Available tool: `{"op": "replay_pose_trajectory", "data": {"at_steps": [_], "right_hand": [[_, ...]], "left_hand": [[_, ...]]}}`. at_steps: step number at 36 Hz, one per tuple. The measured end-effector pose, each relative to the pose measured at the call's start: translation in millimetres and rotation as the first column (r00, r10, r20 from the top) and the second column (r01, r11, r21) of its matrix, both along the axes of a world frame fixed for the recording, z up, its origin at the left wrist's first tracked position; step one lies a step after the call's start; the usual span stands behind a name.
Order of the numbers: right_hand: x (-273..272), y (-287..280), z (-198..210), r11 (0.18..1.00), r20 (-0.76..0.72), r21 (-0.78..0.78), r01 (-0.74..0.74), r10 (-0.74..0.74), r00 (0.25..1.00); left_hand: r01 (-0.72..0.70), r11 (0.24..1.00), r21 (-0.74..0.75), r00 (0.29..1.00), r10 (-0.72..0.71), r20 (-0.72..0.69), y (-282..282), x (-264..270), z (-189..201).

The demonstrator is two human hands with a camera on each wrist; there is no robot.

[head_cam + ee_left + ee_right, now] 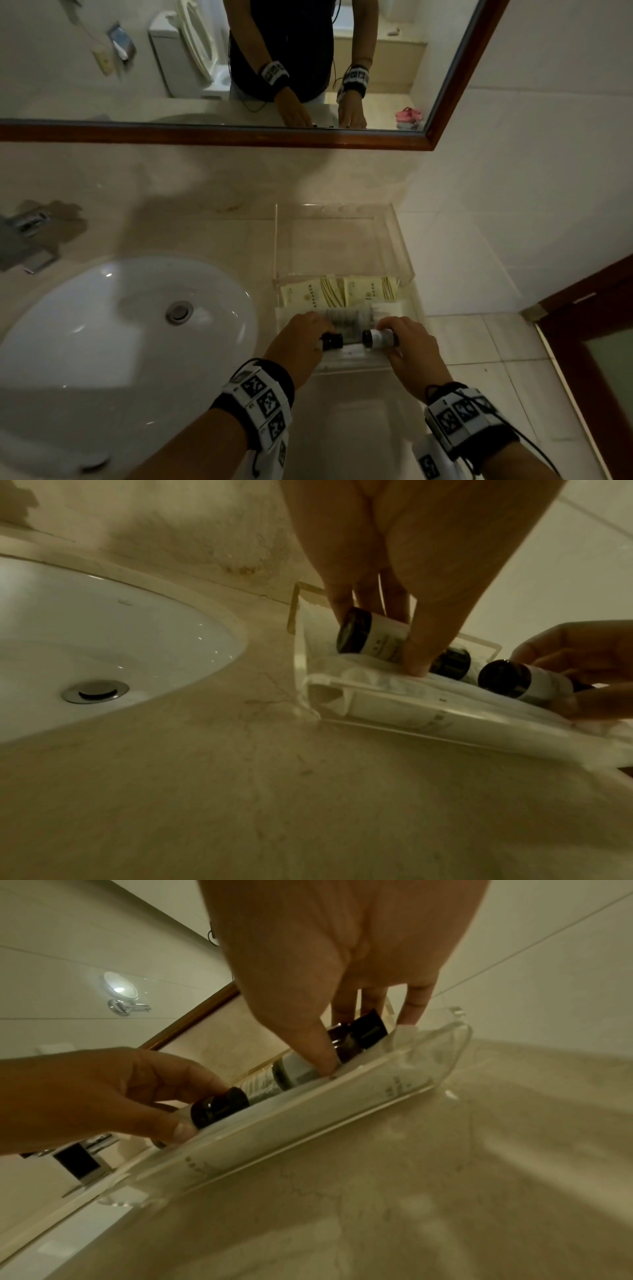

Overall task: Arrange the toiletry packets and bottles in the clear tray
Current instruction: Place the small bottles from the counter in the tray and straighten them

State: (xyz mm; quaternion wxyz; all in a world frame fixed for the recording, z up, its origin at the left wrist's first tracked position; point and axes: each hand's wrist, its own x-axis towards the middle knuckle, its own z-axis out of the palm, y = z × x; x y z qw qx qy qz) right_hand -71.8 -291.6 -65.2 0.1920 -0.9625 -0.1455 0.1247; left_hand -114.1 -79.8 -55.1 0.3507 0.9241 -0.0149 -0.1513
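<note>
Both bottles lie sideways in the clear tray (397,240); left hand (301,339) pinches the left bottle (332,341), right hand (407,349) pinches the right bottle (376,338); let go carelessly and they probably roll over the packets (339,291) just beyond the fingers.

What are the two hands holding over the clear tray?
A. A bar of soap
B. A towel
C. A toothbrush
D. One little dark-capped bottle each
D: the left hand grips one small bottle and the right hand grips another bottle, both lying sideways at the near end of the clear tray.
</note>
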Motion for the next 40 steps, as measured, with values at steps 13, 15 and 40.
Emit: {"op": "replay_pose_trajectory", "data": {"at_steps": [13,15,40], "right_hand": [[-2.9,-7.4,-11.3,1.0,0.2,-0.01,-0.028,0.03,0.979],[-1.9,-6.3,-10.4,0.999,0.225,-0.028,-0.043,0.048,0.973],[8.5,8.4,1.7,0.998,0.314,-0.043,0.049,-0.034,0.949]], "left_hand": [[-0.078,0.99,0.118,0.987,0.06,0.146,3.1,-14.2,-12.6],[-0.081,0.988,0.131,0.987,0.061,0.146,2.8,-12.8,-12.1],[-0.07,0.96,0.272,0.978,0.011,0.211,0.4,4.9,-5.6]]}}
